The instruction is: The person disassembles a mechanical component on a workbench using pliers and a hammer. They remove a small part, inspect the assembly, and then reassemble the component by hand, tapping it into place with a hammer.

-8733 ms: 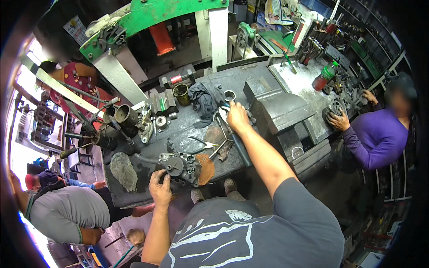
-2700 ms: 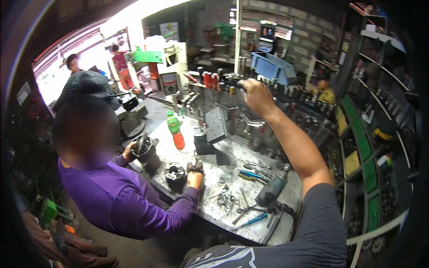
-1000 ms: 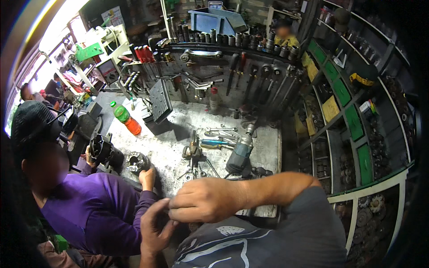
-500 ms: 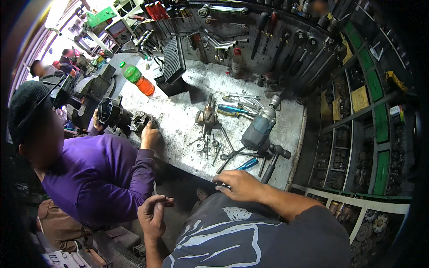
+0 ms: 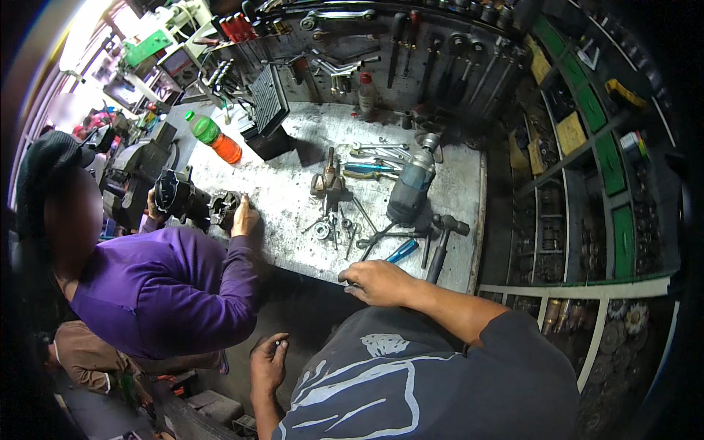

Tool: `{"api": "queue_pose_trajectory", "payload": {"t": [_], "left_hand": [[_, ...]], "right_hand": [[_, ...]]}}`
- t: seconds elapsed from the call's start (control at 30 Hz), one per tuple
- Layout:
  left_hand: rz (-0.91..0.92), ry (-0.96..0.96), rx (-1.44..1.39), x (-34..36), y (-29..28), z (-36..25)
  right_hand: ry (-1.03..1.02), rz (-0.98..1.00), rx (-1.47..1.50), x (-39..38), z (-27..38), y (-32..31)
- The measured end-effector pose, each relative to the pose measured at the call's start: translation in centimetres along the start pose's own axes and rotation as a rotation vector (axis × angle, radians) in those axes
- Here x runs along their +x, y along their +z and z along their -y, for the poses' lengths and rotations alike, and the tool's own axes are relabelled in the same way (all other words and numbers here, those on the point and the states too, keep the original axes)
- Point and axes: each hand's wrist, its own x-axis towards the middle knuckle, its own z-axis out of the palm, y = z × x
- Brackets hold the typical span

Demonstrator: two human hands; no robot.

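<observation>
My left hand is low in front of me, away from the bench, thumb and fingers pinched together. A small pale tip of a thin stick shows between them; its kind is not clear. My right hand is at the bench's front edge with its fingers curled, and what they close on, if anything, is hidden. Nearest to it are a blue-handled screwdriver, a hammer and a blue-grey power drill. At left, a co-worker in a purple shirt grips a dark metal housing on the bench.
Wrenches, a metal shaft part and a small ring lie mid-bench. Farther back stand a green-and-orange bottle and a black box. Tools hang on the back panel; shelves with green fronts line the right.
My left hand has lowered and turned, so the thin stick shows only as a tip. My right hand stays curled by the bench edge. The view has shifted slightly.
</observation>
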Motion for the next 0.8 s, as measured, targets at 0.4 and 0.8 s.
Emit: {"api": "queue_pose_trajectory", "payload": {"t": [0.4,0.8], "left_hand": [[0.449,-0.426,0.316,-10.6,1.2,34.6],[0.086,-0.863,-0.380,-9.7,1.6,36.2]], "right_hand": [[0.042,-0.161,-0.021,4.1,6.3,6.8],[0.224,-0.825,0.547,24.1,1.4,-0.6]]}}
